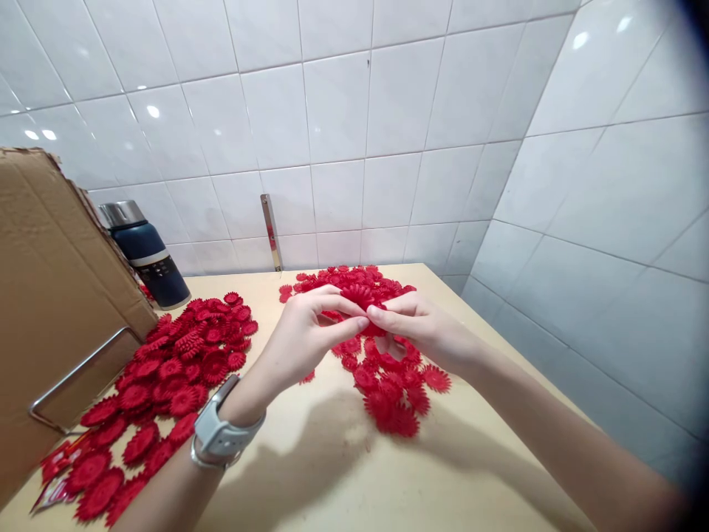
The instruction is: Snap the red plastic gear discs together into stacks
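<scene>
Between my two hands is a red fringed flower-like piece point(359, 297), held above the table. My left hand point(315, 325) pinches it from the left, thumb and forefinger meeting near its lower edge. From the right, my right hand point(424, 325) grips the same piece with thumb and fingers, its thumb tip touching the left thumb. Part of the piece is hidden by the fingers. Below and behind the hands lies a loose pile of similar red fringed pieces point(388, 391). On my left wrist are a pale watch strap point(230, 436) and a bracelet.
Another heap of red fringed discs point(182, 362) spreads across the left of the table point(310, 473). A cardboard box point(60, 295), a metal wire stand point(83, 369) and a dark blue bottle point(152, 258) stand at left. A metal strip point(270, 230) leans on the tiled wall point(337, 103).
</scene>
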The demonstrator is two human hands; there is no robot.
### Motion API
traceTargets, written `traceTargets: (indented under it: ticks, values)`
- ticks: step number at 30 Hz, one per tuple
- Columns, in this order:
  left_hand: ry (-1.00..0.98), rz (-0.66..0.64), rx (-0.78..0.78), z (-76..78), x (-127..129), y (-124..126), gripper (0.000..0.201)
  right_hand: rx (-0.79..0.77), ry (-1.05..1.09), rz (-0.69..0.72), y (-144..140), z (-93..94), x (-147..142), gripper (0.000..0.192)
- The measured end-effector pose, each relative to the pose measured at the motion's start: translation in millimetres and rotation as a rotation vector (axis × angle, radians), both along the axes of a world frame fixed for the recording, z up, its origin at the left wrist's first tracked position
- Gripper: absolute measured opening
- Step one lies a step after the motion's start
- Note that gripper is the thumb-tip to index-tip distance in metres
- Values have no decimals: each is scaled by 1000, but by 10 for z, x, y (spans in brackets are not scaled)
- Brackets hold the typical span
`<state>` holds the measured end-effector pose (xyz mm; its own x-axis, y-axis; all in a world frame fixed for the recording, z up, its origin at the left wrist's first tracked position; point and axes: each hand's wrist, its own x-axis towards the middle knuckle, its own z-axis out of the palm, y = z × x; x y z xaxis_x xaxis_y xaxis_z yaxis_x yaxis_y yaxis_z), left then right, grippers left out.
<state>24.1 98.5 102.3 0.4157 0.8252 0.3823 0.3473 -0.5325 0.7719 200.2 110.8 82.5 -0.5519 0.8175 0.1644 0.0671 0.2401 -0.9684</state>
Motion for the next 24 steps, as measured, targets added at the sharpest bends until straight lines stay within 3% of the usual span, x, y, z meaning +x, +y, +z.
traceTargets:
  ticks: [5,9,12,18,24]
  values:
    - [97,164,90,-32,25,32,15,34,-162,7,6,13,-26,37]
    - [25,136,-35,-76,-21,131,14,64,-228,42,2,36,-3,19]
    - [18,101,-87,-101,-50,189,14,128,-229,-39,19,19,9,10]
    - [63,80,-81,-95,-27,156,14,266,-256,-185,12,-13,-48,21]
    - [144,158,32,-121,10,136,10,334,-304,-238,12,-36,-74,23]
